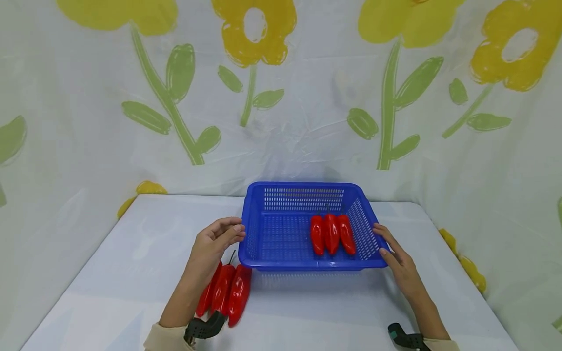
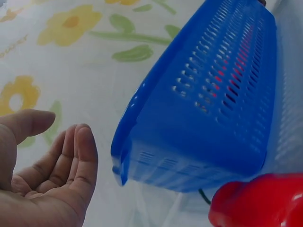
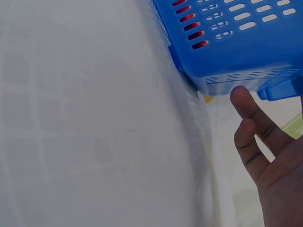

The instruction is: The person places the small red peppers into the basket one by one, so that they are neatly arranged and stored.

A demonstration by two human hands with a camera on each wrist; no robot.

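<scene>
A blue slotted basket (image 1: 303, 265) (image 2: 189, 146) (image 3: 241, 52) stands on the table, holding three red peppers (image 1: 331, 234) side by side in its right half. My left hand (image 1: 210, 248) (image 2: 57, 175) is beside the basket's left rim; the left wrist view shows a gap between them, fingers loosely bent around nothing. Beside the right rim is my right hand (image 1: 401, 265) (image 3: 277, 161), thumb and fingers apart; whether a fingertip touches the basket I cannot tell. Several red peppers (image 1: 239, 295) (image 2: 260, 203) lie on the table near my left forearm, partly hidden by it.
The white table (image 1: 316, 312) extends in front of the basket and to both sides. Behind the basket rises a white curtain (image 1: 303, 141) printed with yellow flowers and green leaves, which also hangs along the left and right sides.
</scene>
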